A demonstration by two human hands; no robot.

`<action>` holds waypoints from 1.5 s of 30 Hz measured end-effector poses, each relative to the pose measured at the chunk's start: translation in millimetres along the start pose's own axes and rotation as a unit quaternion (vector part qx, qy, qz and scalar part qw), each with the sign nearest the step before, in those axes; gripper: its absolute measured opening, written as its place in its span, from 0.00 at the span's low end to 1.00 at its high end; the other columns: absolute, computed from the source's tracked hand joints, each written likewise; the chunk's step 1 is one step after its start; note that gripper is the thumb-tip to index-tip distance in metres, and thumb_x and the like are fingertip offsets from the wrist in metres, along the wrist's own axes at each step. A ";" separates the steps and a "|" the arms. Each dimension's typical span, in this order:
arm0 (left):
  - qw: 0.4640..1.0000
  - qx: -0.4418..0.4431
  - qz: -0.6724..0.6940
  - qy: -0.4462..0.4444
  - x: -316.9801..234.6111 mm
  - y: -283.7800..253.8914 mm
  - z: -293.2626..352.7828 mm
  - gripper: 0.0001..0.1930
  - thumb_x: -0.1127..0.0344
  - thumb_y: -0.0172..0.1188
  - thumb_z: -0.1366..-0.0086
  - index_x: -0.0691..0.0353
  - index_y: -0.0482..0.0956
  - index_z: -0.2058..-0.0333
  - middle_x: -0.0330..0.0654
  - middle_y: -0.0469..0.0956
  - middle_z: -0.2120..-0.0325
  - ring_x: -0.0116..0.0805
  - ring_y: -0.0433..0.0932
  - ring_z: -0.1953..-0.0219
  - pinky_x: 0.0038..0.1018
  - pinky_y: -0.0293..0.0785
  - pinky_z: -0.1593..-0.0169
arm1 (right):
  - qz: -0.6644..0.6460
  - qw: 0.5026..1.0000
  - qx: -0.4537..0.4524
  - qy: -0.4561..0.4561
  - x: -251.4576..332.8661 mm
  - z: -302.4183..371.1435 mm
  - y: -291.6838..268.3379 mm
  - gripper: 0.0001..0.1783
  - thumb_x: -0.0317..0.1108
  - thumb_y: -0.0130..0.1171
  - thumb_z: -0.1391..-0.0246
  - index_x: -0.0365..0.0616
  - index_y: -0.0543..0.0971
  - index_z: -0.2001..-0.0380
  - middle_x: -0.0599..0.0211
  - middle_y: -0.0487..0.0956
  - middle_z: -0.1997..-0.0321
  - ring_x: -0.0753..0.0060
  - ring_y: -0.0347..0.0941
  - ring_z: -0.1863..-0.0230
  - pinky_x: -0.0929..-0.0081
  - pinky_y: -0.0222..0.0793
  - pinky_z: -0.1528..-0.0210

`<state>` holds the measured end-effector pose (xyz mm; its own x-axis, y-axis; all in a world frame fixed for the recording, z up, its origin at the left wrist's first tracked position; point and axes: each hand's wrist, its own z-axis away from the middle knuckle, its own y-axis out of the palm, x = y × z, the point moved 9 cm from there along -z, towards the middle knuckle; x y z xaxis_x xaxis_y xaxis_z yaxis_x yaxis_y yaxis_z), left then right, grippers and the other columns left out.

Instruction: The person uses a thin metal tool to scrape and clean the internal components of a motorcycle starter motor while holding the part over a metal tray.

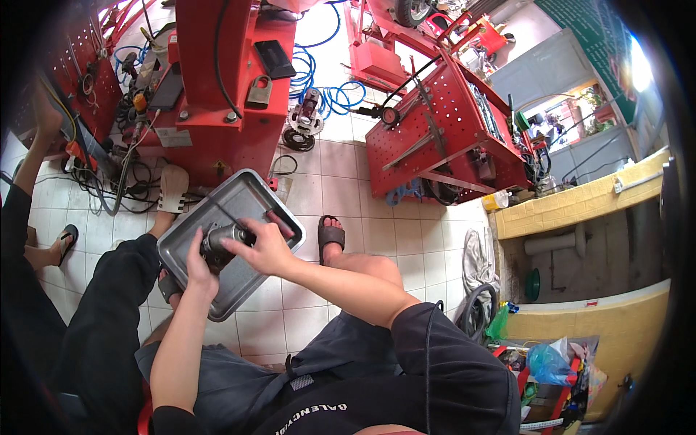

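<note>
A dark grey, roughly cylindrical metal part (217, 241) is held over a grey metal tray (250, 290). My left hand (200, 262) closes around its left and lower side. My right hand (264, 248) grips its right end, thumb and fingers bent against the metal; the fingers partly hide it. A thin dark rod (226, 209) slants across the tray toward the right fingers; whether they touch it I cannot tell. Just beyond my right hand lies a reddish-brown piece (279, 223) by the tray's right side.
Ahead stands a red machine base (210, 141) bearing a padlock (259, 92) and a black phone (275, 59). A red perforated tool cart (442, 130) stands to the right. Blue hose (308, 69) and metal parts (304, 119) lie on the tiles. Another person's leg (109, 290) is close on the left.
</note>
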<state>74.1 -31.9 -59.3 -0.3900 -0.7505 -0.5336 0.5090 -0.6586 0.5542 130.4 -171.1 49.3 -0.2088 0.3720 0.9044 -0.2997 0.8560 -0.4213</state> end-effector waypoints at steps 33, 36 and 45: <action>0.973 0.169 0.157 0.024 20.2 49.0 25.8 0.40 0.31 0.55 0.37 0.52 0.65 0.36 0.42 0.70 0.40 0.41 0.67 0.38 0.40 0.62 0.33 | -0.425 0.894 -0.003 0.144 -34.0 41.3 56.9 0.20 0.37 0.64 0.40 0.38 0.75 0.49 0.69 0.78 0.59 0.83 0.71 0.64 0.81 0.68 0.60; 0.971 0.204 0.108 0.054 19.9 53.8 21.1 0.41 0.33 0.56 0.37 0.54 0.62 0.35 0.43 0.67 0.38 0.40 0.64 0.35 0.39 0.60 0.32 | -0.490 0.837 0.001 0.243 -45.9 50.9 58.3 0.15 0.41 0.61 0.38 0.42 0.76 0.55 0.74 0.73 0.70 0.85 0.63 0.78 0.82 0.59 0.75; 0.982 0.147 0.099 0.065 1.2 34.4 7.6 0.22 0.60 0.63 0.33 0.61 0.73 0.42 0.40 0.76 0.45 0.31 0.74 0.45 0.30 0.70 0.42 | -0.459 0.801 0.101 0.370 -72.5 50.2 77.9 0.12 0.51 0.60 0.39 0.57 0.75 0.66 0.80 0.63 0.83 0.84 0.55 0.84 0.80 0.49 0.81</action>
<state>85.3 -55.9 -36.0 -0.1941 -0.8650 -0.4627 0.3139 -0.5017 0.8061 75.5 -149.4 -52.5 0.7724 -0.2070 0.6005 -0.1706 0.8430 0.5101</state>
